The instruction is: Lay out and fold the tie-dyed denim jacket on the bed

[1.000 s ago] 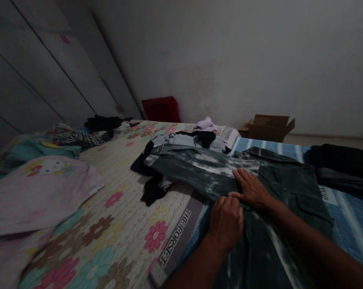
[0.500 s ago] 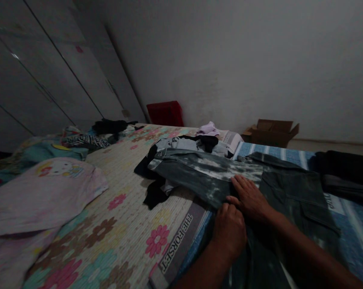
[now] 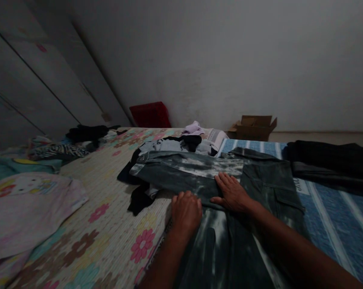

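Note:
A dark grey-green denim jacket (image 3: 266, 188) with pale bleached patches and a flap pocket lies spread out before me. One sleeve (image 3: 172, 166) stretches left, its cuff over a heap of black and white clothes (image 3: 172, 145). My left hand (image 3: 186, 212) has its fingers curled over the lower edge of that sleeve, gripping the cloth. To its right, my right hand (image 3: 233, 193) presses flat on the sleeve near the shoulder, fingers stretched out and thumb apart.
Folded black clothes (image 3: 329, 160) lie at the right on a blue striped cover (image 3: 329, 224). On the flowered mat (image 3: 106, 200) at left are a pink garment (image 3: 33, 212) and a clothes pile (image 3: 58, 150). By the wall stand a cardboard box (image 3: 255, 129) and a red box (image 3: 151, 114).
My left hand has moved left along the sleeve, away from my right hand, which stays flat on the cloth. The view has turned slightly right.

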Tool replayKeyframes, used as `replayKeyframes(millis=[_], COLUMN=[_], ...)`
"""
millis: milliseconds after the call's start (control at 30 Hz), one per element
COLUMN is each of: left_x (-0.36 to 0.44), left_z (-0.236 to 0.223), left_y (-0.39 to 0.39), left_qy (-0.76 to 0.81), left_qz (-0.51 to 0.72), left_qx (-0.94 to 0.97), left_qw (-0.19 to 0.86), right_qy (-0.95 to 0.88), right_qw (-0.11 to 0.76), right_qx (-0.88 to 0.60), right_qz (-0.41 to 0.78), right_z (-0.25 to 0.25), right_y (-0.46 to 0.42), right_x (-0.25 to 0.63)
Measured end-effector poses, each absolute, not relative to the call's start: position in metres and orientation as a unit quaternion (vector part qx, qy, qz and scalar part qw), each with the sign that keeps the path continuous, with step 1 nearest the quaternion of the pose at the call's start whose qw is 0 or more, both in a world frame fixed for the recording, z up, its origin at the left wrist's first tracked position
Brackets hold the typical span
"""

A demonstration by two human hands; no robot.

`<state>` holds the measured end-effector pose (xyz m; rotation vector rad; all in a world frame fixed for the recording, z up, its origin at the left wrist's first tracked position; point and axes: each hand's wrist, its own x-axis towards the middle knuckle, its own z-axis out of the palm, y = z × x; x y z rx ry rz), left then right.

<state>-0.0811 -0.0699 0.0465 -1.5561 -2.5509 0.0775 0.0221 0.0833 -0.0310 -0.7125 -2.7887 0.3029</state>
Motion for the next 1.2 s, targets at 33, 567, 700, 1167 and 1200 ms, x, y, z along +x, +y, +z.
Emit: replayKeyframes(millis=[33,567,700,1167,1200], left_x=[-0.085,-0.099,-0.097,-0.125,-0.124], left_z=[0.052,0.023,0.032,0.013,0.018], left_y=[-0.070,-0.064,-0.052,-0.044,-0.045], left_qy=[-0.855,-0.831,-0.822,-0.778,-0.781], left_qz=[0.044,0.026,0.018,0.061,0.073], left_qx=[-0.513,-0.552,-0.562,-0.625,-0.619], left_qw=[0.066,0.059,0.089,-0.038,-0.034], right_qy=[-0.956,-0.952,-0.952,-0.949,-0.948], right_qw=[0.122,0.134,0.131,0.118,0.115], right_qx=[-0.244,-0.244,-0.245,-0.243,-0.244], right_qz=[0.107,0.128,0.128,0.165,0.171], right_z=[-0.031,-0.034,-0.034,-0.026,-0.025], right_y=[0.084,0.083,0.083,0.083,0.083], right_x=[0.022,0.021,0.020,0.019,0.019])
